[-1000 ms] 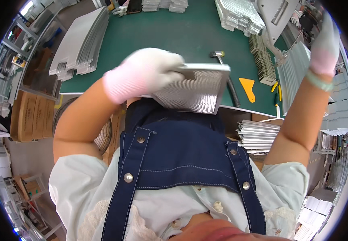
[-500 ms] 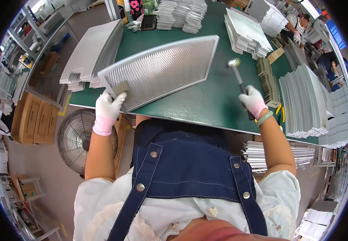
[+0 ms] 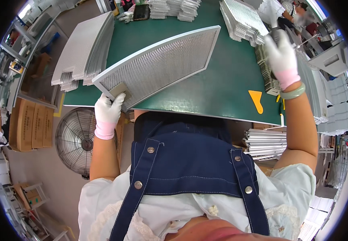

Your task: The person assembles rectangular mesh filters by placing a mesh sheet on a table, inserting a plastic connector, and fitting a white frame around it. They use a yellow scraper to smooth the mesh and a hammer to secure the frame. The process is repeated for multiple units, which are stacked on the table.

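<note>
My left hand (image 3: pixel 109 109), in a white glove with a pink cuff, grips the near left corner of a framed metal-mesh filter panel (image 3: pixel 162 60). The panel is tilted up over the green table, its pale frame curved by the lens. A small flat beige piece (image 3: pixel 120 91) lies against the mesh beside my thumb. My right hand (image 3: pixel 282 56), gloved alike and blurred, is raised at the right, closed round the dark grip of a hammer (image 3: pixel 276 35); its head is hard to make out. Below this hand lies a yellow scraper (image 3: pixel 256 100) on the table.
Mesh sheets (image 3: pixel 83 48) are stacked at the left, with more stacks (image 3: pixel 244 20) at the back. Beige pieces (image 3: pixel 271 82) stand in rows at the right, near yellow-handled pliers (image 3: pixel 281 105). A floor fan (image 3: pixel 75 138) stands left of me. Other people work at the far right.
My right hand has swung up and to the right with the hammer, uncovering the yellow scraper. My left hand still holds the panel, whose place in view has shifted slightly.
</note>
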`<state>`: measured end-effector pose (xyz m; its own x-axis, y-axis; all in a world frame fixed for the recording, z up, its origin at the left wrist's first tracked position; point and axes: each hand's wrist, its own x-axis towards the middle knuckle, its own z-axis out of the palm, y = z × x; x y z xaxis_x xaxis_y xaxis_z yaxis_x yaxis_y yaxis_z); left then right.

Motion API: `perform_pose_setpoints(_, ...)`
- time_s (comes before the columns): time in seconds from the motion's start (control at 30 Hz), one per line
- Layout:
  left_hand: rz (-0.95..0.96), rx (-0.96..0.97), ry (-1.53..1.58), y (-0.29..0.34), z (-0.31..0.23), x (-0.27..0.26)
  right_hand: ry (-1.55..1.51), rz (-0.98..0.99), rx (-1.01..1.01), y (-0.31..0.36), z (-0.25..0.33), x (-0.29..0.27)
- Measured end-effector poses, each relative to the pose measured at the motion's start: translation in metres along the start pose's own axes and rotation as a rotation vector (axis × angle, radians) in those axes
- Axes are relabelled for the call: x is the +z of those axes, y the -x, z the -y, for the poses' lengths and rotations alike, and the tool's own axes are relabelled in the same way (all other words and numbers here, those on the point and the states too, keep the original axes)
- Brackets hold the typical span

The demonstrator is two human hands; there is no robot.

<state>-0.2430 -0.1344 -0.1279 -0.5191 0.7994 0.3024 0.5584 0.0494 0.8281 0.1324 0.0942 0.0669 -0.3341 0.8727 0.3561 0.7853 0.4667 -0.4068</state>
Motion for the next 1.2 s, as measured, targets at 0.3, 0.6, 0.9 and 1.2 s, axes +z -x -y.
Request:
perform_pose_setpoints(0.3,-0.09,0.055,-0.002,0.005,-0.012,0.004,0.163,0.301,0.248,0.026,-0.049,0.028)
perform_pose_setpoints(0.6,0.566,0.805,-0.423,0.035,-0.047,0.093,0.004,0.294,0.343,0.05,-0.093,0.074)
perform_pose_setpoints(0.9,0.422,0.929,-0.443,0.049,-0.021,0.129,0.156,0.305,0.258,0.031,-0.094,0.134)
perform_pose_setpoints(1.2,0.417,0.928,-0.424,0.05,-0.018,0.131,0.258,0.332,0.185,0.014,-0.096,0.163)
